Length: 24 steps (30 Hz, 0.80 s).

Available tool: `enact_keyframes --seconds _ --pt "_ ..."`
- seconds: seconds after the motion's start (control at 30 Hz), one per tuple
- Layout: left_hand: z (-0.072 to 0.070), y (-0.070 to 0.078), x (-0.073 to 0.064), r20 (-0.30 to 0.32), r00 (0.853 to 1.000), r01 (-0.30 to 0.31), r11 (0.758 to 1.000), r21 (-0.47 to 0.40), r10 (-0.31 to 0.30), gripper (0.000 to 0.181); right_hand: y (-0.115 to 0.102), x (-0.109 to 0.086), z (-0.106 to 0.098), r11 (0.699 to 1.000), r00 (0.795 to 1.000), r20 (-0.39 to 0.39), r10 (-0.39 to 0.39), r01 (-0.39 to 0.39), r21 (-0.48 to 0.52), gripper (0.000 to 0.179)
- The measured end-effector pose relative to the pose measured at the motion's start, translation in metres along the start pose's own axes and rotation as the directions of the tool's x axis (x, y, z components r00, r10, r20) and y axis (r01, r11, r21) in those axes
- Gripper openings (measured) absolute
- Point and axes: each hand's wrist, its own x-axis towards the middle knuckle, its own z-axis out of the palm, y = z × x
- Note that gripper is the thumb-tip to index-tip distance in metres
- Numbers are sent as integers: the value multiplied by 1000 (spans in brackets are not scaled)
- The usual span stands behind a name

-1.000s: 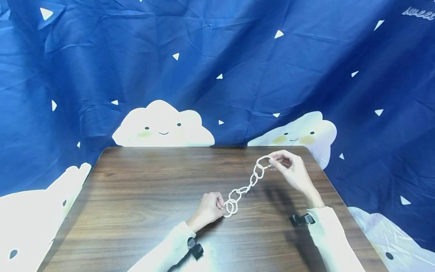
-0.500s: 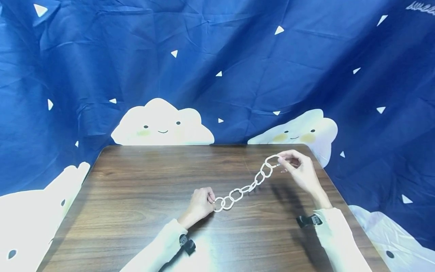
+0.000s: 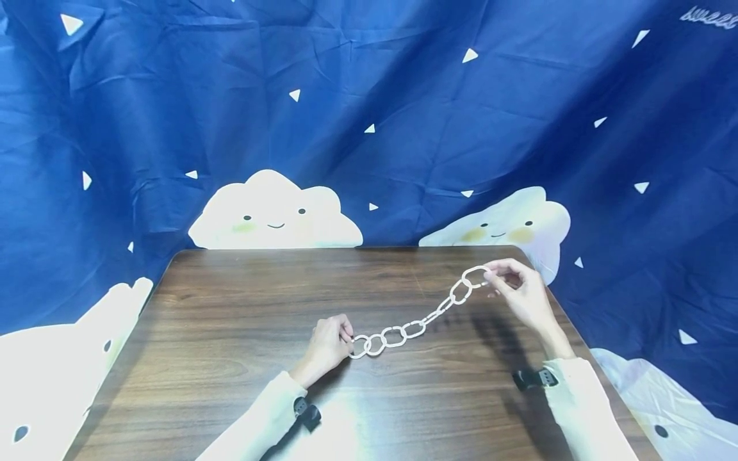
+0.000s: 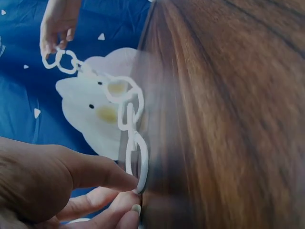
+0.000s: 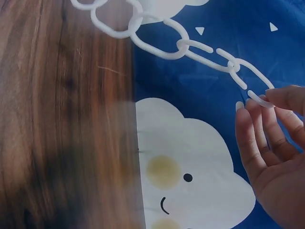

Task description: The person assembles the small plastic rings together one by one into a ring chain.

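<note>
A chain of several white plastic links (image 3: 394, 337) stretches between both hands above the wooden table, sloping up to the right. My left hand (image 3: 329, 346) pinches the end link (image 4: 143, 164) between thumb and fingers, low over the middle of the table. Farther back and higher, my right hand (image 3: 521, 291) pinches the link at the other end (image 5: 256, 71). In the right wrist view, small gaps show in some of the links. The middle of the chain sags slightly, with its links interlocked in a row.
The brown wooden table (image 3: 242, 294) has rounded far corners. Behind it hangs a blue curtain (image 3: 323, 77) printed with white clouds and triangles. A small black camera (image 3: 307, 413) is worn on the left wrist, another (image 3: 534, 378) on the right.
My left hand has moved left and slightly away, and my right hand has moved right. The chain between them has gone from bunched at the left end to stretched out.
</note>
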Motion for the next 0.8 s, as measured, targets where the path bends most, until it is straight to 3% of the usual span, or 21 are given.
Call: enact_keyframes --seconds 0.3,0.43,0.8 --pt "-9 -12 1 47 996 -73 997 17 72 24 17 -7 -10 998 998 -27 63 -63 25 23" --pt "-14 -19 3 37 998 -60 998 26 59 23 24 -11 -13 996 996 -30 82 -80 50 18" --pt "-25 -30 8 45 998 -43 999 -10 44 21 59 -18 -10 990 990 3 139 -139 31 28"
